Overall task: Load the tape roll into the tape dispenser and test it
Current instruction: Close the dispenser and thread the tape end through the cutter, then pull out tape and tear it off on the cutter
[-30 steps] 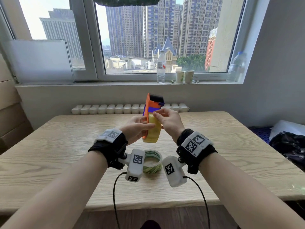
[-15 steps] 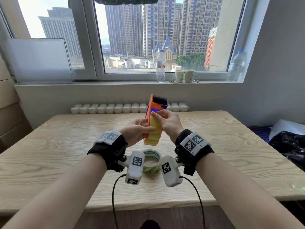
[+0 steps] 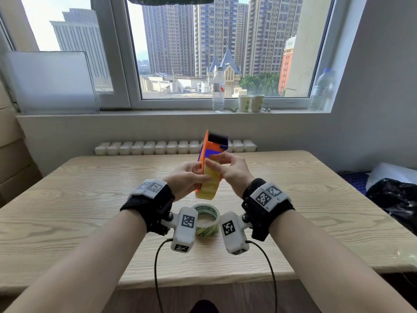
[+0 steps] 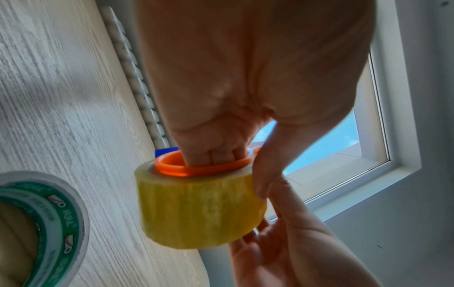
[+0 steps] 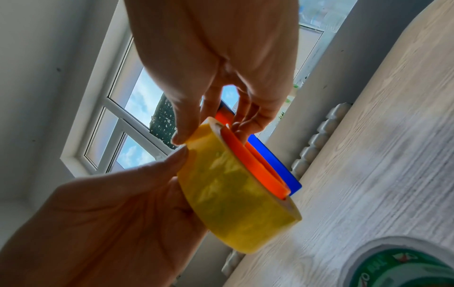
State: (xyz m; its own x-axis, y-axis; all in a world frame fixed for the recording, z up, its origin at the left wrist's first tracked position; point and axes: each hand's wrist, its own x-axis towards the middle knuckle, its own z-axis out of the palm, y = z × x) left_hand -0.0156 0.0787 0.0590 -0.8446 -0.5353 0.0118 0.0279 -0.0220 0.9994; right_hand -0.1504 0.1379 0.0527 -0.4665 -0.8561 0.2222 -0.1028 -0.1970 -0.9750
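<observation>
An orange and blue tape dispenser (image 3: 208,147) is held upright above the table, with a yellow tape roll (image 3: 211,184) sitting on its orange hub (image 4: 172,165). My left hand (image 3: 187,177) grips it from the left: the fingers (image 4: 216,155) curl into the hub and the thumb lies on the roll's outer face (image 4: 196,209). My right hand (image 3: 228,168) pinches the top of the roll (image 5: 228,194), thumb on its near rim and fingers by the orange hub (image 5: 258,170). A blue plate (image 5: 272,161) shows behind the hub.
A second roll with green print (image 3: 206,220) lies flat on the wooden table (image 3: 90,211) just below my wrists. Along the table's far edge runs a row of white blocks (image 3: 158,146). A bottle (image 3: 218,89) and paper cups (image 3: 250,102) stand on the sill.
Hardly anything has moved. The dispenser stays upright in both hands, and my right fingers have shifted slightly along the top of the yellow roll.
</observation>
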